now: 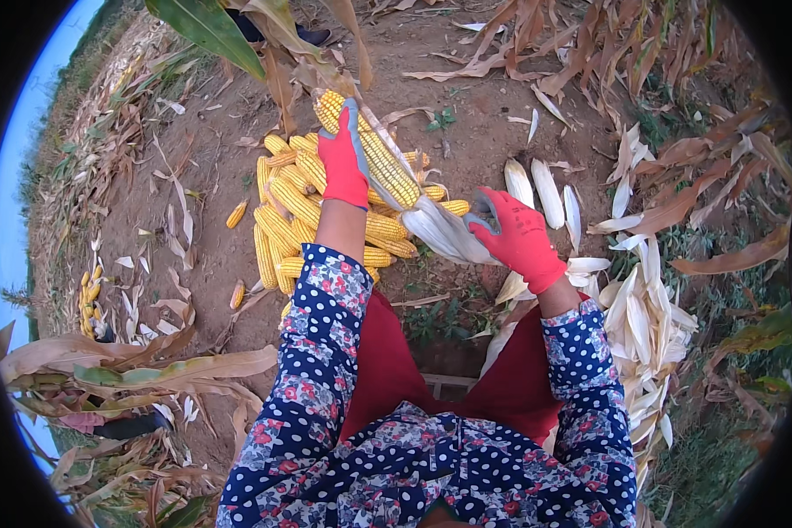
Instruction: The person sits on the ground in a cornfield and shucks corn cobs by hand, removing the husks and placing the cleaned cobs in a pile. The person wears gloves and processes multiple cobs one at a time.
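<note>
My left hand (344, 155), in a red glove with grey palm coating, grips a yellow corn ear (386, 162) held tilted above the pile. A strip of dry husk still lies along the ear's right side. From its lower end, pale peeled husk (445, 231) hangs out towards the right. My right hand (516, 237), gloved alike, is over the end of this husk, its thumb and forefinger curved with a gap between them. The other fingers' undersides are hidden. Below the ear, a heap of husked corn ears (297, 204) rests on bare soil.
To the right lie two ears in pale husk (546, 191) and a long pile of loose husks (640, 317). Dry corn stalks (686, 46) edge the ground. Another small corn heap (89, 297) is at far left. A person's shoe (313, 35) shows at the top.
</note>
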The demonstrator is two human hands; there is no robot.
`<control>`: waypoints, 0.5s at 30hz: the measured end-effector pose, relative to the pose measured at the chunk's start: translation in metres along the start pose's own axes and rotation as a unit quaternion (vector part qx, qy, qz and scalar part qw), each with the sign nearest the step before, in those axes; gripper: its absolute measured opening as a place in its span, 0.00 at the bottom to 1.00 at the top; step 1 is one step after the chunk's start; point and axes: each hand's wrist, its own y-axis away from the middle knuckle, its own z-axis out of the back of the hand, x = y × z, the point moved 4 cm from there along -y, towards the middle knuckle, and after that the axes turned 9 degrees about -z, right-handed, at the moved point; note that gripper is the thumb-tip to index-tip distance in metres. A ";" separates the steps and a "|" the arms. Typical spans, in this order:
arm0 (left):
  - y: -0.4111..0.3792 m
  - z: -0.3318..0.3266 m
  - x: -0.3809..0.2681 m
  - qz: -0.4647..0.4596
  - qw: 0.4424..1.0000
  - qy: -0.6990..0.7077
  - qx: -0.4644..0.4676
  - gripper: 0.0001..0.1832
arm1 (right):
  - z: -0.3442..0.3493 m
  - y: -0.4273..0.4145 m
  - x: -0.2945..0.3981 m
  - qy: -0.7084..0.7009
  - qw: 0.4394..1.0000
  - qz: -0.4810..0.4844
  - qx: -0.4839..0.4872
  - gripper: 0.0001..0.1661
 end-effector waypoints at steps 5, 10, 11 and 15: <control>0.021 -0.036 -0.001 -0.049 0.997 -0.048 0.025 0.24 | -0.035 -0.010 0.031 0.038 0.993 0.083 -0.079 0.39; 0.040 -0.049 -0.016 -0.002 0.999 -0.019 0.030 0.29 | -0.041 -0.022 0.024 0.125 0.983 -0.001 -0.132 0.47; 0.044 -0.051 -0.019 0.013 1.000 -0.014 0.024 0.30 | -0.039 -0.024 0.019 0.134 0.981 -0.024 -0.139 0.48; 0.061 -0.059 -0.034 0.011 0.999 -0.038 0.036 0.33 | -0.040 -0.023 0.017 0.187 0.975 -0.024 -0.114 0.55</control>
